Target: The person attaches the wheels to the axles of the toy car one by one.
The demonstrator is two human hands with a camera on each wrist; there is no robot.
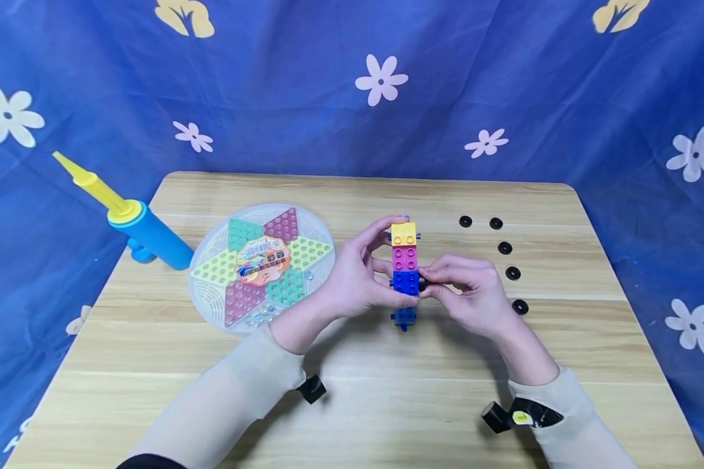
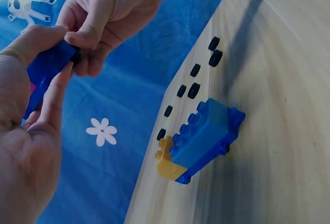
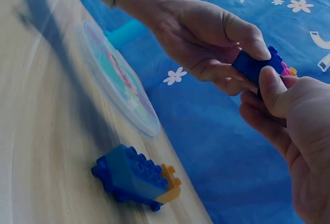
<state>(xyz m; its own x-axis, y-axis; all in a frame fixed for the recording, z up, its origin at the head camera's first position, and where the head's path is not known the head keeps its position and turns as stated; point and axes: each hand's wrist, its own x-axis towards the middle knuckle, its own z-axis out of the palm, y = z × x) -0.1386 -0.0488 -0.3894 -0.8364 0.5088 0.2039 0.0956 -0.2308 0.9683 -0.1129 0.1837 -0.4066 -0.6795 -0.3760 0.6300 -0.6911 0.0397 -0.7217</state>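
Your left hand (image 1: 358, 277) grips the block car (image 1: 405, 258), held above the table (image 1: 375, 417); your right hand (image 1: 475, 293) pinches a black wheel (image 1: 422, 283) against its blue brick's side. Second block car (image 2: 203, 131) sits on the table below. Risks, my read: pushing sideways without left-hand backing could split the stack; an off-axis wheel could slip and roll off. A dropped car could hit the lower one. Right forearm is near the loose wheels (image 1: 505, 248), could scatter them. Text: game board (image 1: 246, 231) has a printed centre label (image 1: 263, 260), too small to read; yellow sticker (image 1: 522, 418) on your right wrist, illegible. No brand readable.
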